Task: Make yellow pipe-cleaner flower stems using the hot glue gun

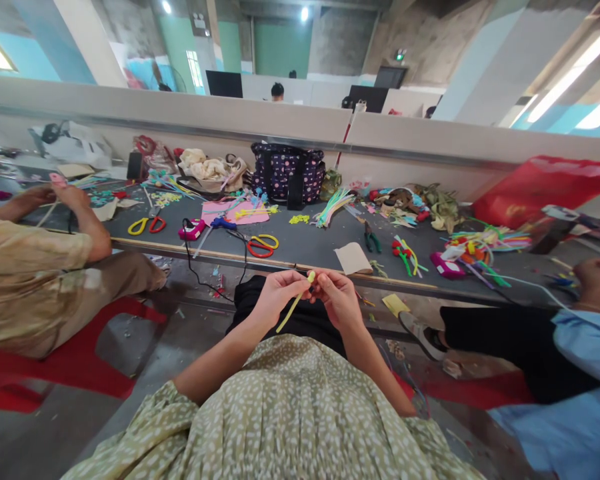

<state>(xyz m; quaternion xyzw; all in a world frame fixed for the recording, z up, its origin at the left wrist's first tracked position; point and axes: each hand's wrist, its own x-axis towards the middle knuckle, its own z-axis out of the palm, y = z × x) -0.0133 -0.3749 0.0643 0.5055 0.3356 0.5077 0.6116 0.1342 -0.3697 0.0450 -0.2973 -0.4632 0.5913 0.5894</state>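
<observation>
A yellow pipe cleaner (290,313) hangs down from between my hands, its upper end bent into a small knot or loop. My left hand (286,292) pinches it near that end, above my lap. Close against it, my right hand (336,297) has its fingers closed at the same bent tip; exactly how they grip it is partly hidden. On the table ahead lie red-and-yellow scissors (263,245), a blue glue gun (223,223) and a pink sheet (235,211) with yellow pieces on it. A bundle of pale pipe cleaners (335,205) rests farther back.
Green-handled pliers (373,238) and a brown card (353,259) lie near the table (310,241) edge. A dark patterned bag (287,173) stands against the partition. Co-workers sit on both sides, one in a tan shirt (35,280). A black cord (193,263) droops over the edge.
</observation>
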